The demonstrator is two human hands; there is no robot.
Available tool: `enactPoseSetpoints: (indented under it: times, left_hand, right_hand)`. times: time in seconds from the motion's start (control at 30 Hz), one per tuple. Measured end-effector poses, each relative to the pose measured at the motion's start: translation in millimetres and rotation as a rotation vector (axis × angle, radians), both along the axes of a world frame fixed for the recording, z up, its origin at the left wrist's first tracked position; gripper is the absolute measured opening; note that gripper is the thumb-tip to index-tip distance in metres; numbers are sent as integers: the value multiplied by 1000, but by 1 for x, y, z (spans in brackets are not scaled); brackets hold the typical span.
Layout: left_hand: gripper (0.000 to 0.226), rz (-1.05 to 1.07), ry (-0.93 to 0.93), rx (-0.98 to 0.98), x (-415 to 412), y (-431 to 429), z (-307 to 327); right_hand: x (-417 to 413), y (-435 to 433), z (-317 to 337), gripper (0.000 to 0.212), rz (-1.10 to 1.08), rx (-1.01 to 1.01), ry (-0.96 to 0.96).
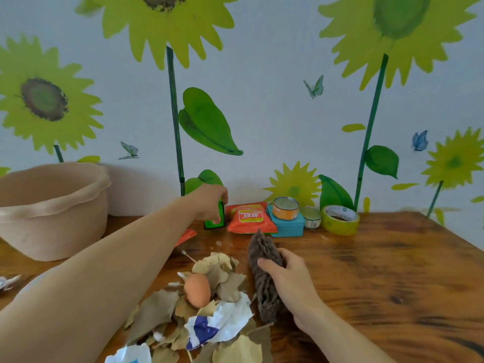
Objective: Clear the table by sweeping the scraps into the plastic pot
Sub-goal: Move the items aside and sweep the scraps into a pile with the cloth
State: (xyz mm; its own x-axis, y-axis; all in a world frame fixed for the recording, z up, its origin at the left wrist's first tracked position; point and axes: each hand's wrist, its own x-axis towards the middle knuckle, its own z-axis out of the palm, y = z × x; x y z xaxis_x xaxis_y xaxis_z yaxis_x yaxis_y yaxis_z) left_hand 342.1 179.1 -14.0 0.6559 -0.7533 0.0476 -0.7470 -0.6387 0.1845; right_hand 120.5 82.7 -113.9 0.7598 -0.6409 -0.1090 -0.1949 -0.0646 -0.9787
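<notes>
L grip [213,205] stretched fwd, curled; R grip [285,273] clenched.

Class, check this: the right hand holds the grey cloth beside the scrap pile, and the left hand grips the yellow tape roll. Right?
No. The head view shows the left hand gripping the green box instead; the rest stands.

Pot [52,231] far left; scraps [220,271] lie centre (cloth [259,247] just right); packets [250,218] behind.
</notes>
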Motion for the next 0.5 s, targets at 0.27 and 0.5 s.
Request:
enactPoseSetpoints:
  times: [0.27,0.5]
  left_hand:
    - [65,44,11,-135,20,-15,-24]
    - [83,50,21,-95,14,-8,-19]
  right_hand:
    - [0,-2,-1,12,14,11,-18]
    - [-2,0,3,11,-6,-23,-7]
